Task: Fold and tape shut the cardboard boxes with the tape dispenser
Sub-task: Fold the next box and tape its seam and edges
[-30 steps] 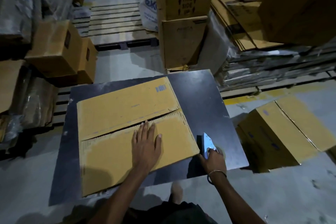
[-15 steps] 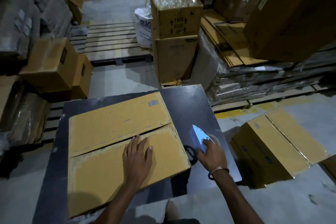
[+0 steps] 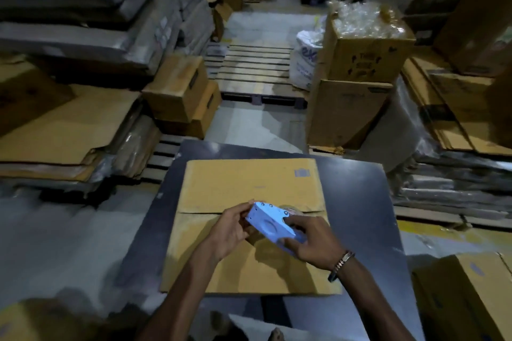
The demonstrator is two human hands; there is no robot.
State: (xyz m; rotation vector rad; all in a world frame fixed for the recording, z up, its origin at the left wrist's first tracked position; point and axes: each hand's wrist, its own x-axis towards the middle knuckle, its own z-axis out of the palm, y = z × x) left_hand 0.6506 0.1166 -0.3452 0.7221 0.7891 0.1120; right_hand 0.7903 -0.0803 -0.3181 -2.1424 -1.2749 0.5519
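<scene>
Your left fingers [image 3: 240,209] are curling around the front end of the tape dispenser [image 3: 273,227], pinching it near the upper corner, and your right fingers [image 3: 291,243] are wrapping its rear end from below, with the thumb lying on the side. So your left hand [image 3: 228,232] and your right hand [image 3: 313,241] are both holding the blue dispenser just above the cardboard box [image 3: 249,185], over the seam [image 3: 199,212] where the two top flaps are meeting.

The dispenser is looking stiff and probably light, with smooth sides that may be a little slippery; you are taking it best by the rear part, I think, keeping the fingers away from the front edge where a cutting blade is likely sitting. A roll of clear tape seems to be showing behind it, but it is blurred.

The box flaps are looking thin and springy, so they may be lifting when nothing is pressing them. The box is resting on a dark table [image 3: 360,202], flaps closed, so you cannot tell what is inside.

Behind the table an open carton [image 3: 365,58] is holding clear plastic items, standing on another closed carton [image 3: 343,113].
</scene>
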